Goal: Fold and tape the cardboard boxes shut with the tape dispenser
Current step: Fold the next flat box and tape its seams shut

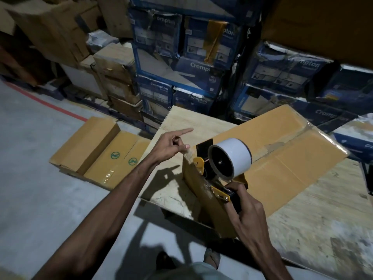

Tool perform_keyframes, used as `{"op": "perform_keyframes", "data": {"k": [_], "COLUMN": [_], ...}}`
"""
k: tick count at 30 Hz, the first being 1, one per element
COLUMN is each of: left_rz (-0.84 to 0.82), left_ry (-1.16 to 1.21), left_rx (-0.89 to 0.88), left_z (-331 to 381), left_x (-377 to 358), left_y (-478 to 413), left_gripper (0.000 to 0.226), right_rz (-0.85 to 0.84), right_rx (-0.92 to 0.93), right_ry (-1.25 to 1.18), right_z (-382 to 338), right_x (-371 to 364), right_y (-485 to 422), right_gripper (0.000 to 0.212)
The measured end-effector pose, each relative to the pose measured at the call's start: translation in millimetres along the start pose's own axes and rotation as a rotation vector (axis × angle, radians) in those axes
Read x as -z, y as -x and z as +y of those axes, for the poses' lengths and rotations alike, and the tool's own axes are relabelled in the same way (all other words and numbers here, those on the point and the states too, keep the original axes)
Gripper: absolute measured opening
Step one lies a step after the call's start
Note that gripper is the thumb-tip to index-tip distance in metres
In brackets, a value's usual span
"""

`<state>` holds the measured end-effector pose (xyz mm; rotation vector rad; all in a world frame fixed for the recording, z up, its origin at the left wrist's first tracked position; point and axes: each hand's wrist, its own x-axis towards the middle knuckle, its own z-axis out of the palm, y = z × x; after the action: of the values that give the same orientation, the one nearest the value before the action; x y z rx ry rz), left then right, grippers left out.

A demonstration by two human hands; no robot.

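Observation:
A closed brown cardboard box (282, 158) lies on a plywood table (323, 219), with tape along its top seam. My right hand (245, 205) grips the black handle of a yellow tape dispenser (220, 174) carrying a white tape roll (234, 156). The dispenser sits against the box's near left end. My left hand (171, 145) is at the box's upper left corner, index finger stretched out, the thumb pressing near the tape end on the corner edge.
A second taped cardboard box (96, 152) lies on the grey floor to the left, near a red floor line (50, 106). Stacked blue Crompton cartons (181, 67) and brown cartons (113, 77) stand behind the table. My sandaled feet (212, 257) show below.

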<state>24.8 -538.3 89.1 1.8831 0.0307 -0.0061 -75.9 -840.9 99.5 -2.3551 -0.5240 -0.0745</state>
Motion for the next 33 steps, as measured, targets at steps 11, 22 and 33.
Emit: {"op": "perform_keyframes", "data": {"k": [11,22,33], "left_rz": [0.059,-0.012,-0.077], "left_ry": [-0.046,-0.055,0.091], "left_rx": [-0.012,-0.018,0.124], "left_z": [-22,-48,-63], "left_x": [20,21,10], "left_y": [-16,-23,-21], "left_gripper": [0.057,0.057,0.042], "right_rz": [0.001,-0.040,-0.119], "right_rx": [-0.014,-0.038,-0.100], "right_ry": [0.042,0.125,0.228], "right_z": [1,-12,-12], "right_x": [-3,-10,-16], "right_y": [6,10,10], "right_gripper": [0.051,0.043,0.036]}}
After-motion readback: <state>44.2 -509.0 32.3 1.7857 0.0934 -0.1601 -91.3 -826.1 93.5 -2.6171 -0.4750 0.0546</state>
